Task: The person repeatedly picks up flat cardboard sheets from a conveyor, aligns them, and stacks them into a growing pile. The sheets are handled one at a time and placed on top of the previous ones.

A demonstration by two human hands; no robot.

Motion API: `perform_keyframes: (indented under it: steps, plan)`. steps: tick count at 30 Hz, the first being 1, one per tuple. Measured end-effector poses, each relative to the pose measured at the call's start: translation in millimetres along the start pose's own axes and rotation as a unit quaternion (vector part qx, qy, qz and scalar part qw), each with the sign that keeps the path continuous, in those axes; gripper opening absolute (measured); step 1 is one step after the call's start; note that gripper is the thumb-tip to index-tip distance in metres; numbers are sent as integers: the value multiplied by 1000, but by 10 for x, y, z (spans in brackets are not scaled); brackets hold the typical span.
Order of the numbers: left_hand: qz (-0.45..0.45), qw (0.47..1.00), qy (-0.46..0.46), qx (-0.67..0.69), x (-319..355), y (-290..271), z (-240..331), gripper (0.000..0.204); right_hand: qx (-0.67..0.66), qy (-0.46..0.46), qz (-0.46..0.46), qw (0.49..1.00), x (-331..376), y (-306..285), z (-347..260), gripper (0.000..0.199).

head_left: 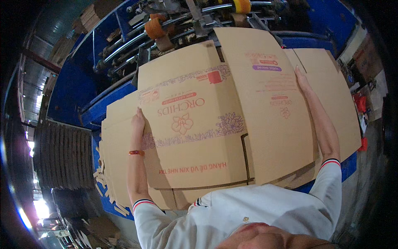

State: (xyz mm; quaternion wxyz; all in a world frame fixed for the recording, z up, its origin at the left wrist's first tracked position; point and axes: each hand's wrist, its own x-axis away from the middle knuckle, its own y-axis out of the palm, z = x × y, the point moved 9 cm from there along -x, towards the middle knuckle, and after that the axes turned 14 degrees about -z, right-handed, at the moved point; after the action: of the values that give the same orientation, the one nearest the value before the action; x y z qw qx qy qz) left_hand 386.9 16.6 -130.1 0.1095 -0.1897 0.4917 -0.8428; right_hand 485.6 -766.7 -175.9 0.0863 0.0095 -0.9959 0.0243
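Observation:
A large flat cardboard box blank (pixel 195 145) with red and purple flower printing lies before me, its right panel (pixel 275 103) raised a little at a fold. My left hand (pixel 138 121) grips the blank's left edge, with the fingers partly hidden. Along the right panel's outer edge, my right hand (pixel 303 79) holds on, its fingers pointing to the far side. Under this blank are more plain brown cardboard blanks (pixel 120 145), showing at the left and at the right. The far edge of the printed blank reaches the rollers of a machine.
A blue machine (pixel 74 99) with metal shafts and orange rollers (pixel 156 28) stands across the far side. Stacked dark cardboard (pixel 62 155) rises at the left. Narrow cardboard offcuts (pixel 101 178) litter the blue table's left edge. Red items (pixel 361 103) are at the far right.

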Motion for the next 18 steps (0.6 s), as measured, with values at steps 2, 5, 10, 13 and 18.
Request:
perform_keyframes:
  steps: [2, 5, 10, 13, 18]
  plan:
    - [10, 999, -7, -30, 42, -8, 96, 79, -9, -3, 8, 1000, 30, 49, 29, 69]
    - [36, 997, -36, -55, 168, -105, 191, 77, 126, 13, 28, 992, 212, 193, -268, 71]
    - [51, 996, -53, -56, 186, -60, 81, 72, 459, 98, 38, 882, 335, 425, -601, 76]
    - [54, 996, -47, -51, 200, -33, 134, 70, 506, 102, 81, 853, 329, 360, -549, 79]
    - [36, 992, -27, -116, 202, -83, 300, 69, 619, 126, 55, 774, 470, 668, -918, 67]
